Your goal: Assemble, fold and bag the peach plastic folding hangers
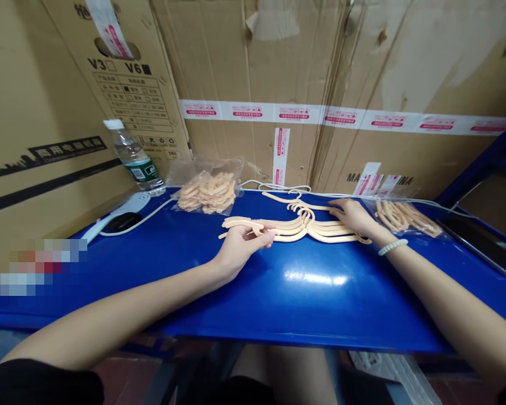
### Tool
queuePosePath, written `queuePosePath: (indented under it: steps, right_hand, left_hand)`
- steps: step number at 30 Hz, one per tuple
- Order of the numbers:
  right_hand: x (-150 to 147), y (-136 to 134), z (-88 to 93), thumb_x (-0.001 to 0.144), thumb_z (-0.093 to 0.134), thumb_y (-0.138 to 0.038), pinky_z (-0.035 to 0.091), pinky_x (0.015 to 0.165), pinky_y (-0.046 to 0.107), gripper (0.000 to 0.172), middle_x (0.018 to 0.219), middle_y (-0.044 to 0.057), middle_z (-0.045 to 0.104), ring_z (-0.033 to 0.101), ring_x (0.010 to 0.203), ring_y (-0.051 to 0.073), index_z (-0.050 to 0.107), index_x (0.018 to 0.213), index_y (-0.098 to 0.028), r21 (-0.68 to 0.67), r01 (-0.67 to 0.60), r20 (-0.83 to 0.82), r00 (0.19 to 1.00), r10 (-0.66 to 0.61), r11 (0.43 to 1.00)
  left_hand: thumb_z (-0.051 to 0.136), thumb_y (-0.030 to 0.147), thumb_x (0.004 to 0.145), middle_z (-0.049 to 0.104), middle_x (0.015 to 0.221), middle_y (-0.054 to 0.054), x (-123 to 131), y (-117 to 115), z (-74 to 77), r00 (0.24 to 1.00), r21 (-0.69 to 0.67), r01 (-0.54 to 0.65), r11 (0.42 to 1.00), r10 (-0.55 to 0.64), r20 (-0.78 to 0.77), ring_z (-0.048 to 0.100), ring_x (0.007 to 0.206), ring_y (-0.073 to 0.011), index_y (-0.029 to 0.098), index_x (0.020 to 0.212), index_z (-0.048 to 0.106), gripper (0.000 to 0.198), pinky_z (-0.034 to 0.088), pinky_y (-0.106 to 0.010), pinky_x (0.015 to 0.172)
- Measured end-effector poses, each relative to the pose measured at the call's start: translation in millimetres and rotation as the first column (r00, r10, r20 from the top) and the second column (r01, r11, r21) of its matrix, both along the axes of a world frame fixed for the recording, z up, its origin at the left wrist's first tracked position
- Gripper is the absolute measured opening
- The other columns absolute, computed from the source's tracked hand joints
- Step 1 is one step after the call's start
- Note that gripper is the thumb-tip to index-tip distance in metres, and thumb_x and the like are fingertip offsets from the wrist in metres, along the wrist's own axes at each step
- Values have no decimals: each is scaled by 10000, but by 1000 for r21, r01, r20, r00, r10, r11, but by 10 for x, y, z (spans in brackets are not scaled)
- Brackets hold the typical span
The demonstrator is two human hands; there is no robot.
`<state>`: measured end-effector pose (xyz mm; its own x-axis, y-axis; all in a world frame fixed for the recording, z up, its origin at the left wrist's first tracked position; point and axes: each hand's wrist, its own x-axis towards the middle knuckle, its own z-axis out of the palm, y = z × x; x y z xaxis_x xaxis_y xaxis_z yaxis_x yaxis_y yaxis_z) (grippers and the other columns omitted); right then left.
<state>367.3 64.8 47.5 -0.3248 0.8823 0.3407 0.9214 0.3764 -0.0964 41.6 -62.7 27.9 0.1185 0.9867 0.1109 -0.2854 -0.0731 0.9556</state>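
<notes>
Several beige plastic clothes hangers (293, 232) lie overlapped in a row on the blue table, their hooks bunched near the middle. My left hand (242, 247) is closed around the left arms of these hangers, thumb pointing right; its fingers partly hide them. Behind the row lies another beige hanger (278, 198), with its hook toward the back. My right hand (354, 218), with a pale beaded bracelet at the wrist, has its thumb and fingertips closed on the right end of that back hanger. The palm hangs over the right ends of the row.
Clear bags of beige hanger pieces lie behind left (208, 191) and at right (405, 216). A water bottle (137, 163) stands tilted at the left, near a white cable and dark round object (125, 221). A phone-like dark slab (483, 244) lies right. Cardboard boxes (253, 67) wall the back.
</notes>
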Motion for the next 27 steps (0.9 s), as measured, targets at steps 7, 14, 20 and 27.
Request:
queuePosePath:
  steps: [7, 14, 20, 27]
  right_hand:
    - [-50, 18, 242, 878, 614, -197, 552, 761, 328, 155, 884, 112, 790, 742, 815, 262, 763, 849, -167, -4, -34, 39, 999, 34, 999]
    - [45, -463, 585, 893, 599, -328, 489, 611, 307, 156, 777, 68, 757, 708, 677, 235, 685, 852, -205, 137, -135, 50, 990, 130, 981]
    - [-21, -835, 420, 929, 584, -346, 510, 606, 309, 172, 829, 77, 744, 694, 688, 216, 679, 930, -203, 236, -211, -181, 949, 257, 948]
    - [2, -869, 424, 947, 604, -418, 536, 631, 313, 237, 880, 90, 725, 681, 758, 222, 719, 917, -213, 134, -335, -235, 904, 358, 933]
  left_hand:
    - [931, 259, 608, 674, 709, -10, -107, 114, 149, 982, 7, -102, 995, 99, 161, 555, 637, -80, 121, 808, 769, 293, 434, -211, 625]
    - [932, 208, 620, 632, 713, 16, -181, 193, 237, 926, -98, -91, 991, 121, 358, 568, 678, -64, 117, 757, 718, 270, 469, -187, 704]
    - [849, 160, 750, 651, 855, -4, -185, 213, 253, 913, -176, -189, 966, 239, 332, 586, 823, -104, 142, 745, 647, 202, 476, -255, 805]
    - [752, 93, 826, 683, 1093, -62, -190, 199, 278, 933, -159, -18, 987, 73, 352, 628, 946, -145, 143, 713, 572, 218, 520, -327, 893]
